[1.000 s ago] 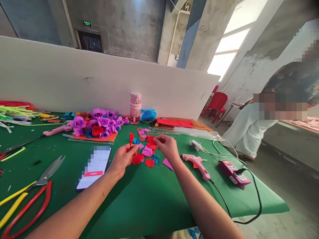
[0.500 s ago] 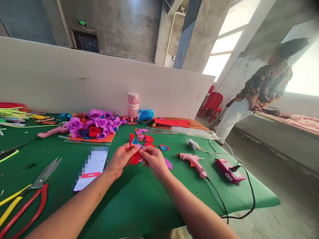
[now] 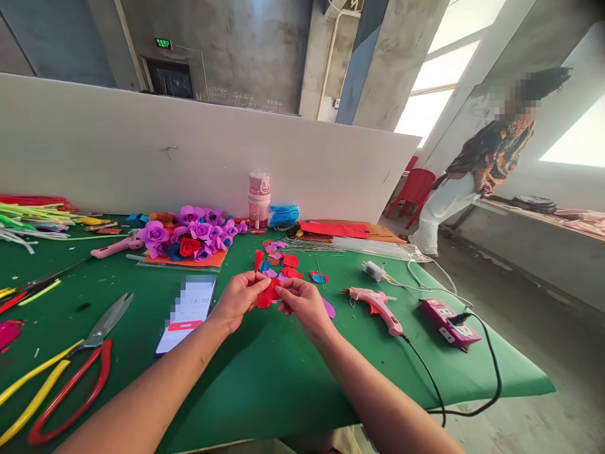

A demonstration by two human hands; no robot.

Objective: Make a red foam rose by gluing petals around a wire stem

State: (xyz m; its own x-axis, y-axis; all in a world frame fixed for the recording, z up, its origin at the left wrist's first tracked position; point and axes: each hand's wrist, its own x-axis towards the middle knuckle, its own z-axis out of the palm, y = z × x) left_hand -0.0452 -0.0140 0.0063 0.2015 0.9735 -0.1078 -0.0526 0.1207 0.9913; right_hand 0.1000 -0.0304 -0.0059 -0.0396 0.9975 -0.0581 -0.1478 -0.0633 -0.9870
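My left hand [image 3: 240, 295] is closed on a red paper petal [image 3: 267, 295], with a narrow rolled red piece [image 3: 258, 260] standing up above its fingers. Fingertips of my right hand [image 3: 302, 301] pinch the petal's right side. Just beyond both hands lie loose cut petals [image 3: 290, 260] in red, purple, blue and brown. A purple petal [image 3: 329, 308] shows behind my right wrist. To the right rests a pink glue gun [image 3: 378, 306]; a phone [image 3: 189, 315] lies left of my left hand.
Finished paper roses [image 3: 203, 232] are heaped at the back left. Scissors [image 3: 97, 337] lie open at the left. A pink bottle [image 3: 259, 202] stands near the white board [image 3: 331, 164]. Cords run from a purple power box [image 3: 449, 323]. At the right a person [image 3: 491, 148] stands by a ledge.
The camera view has shifted, so the table's things sit farther right. Both hands keep hold of the red petal, which now looks spread flatter between them. The person at the right has shifted posture.
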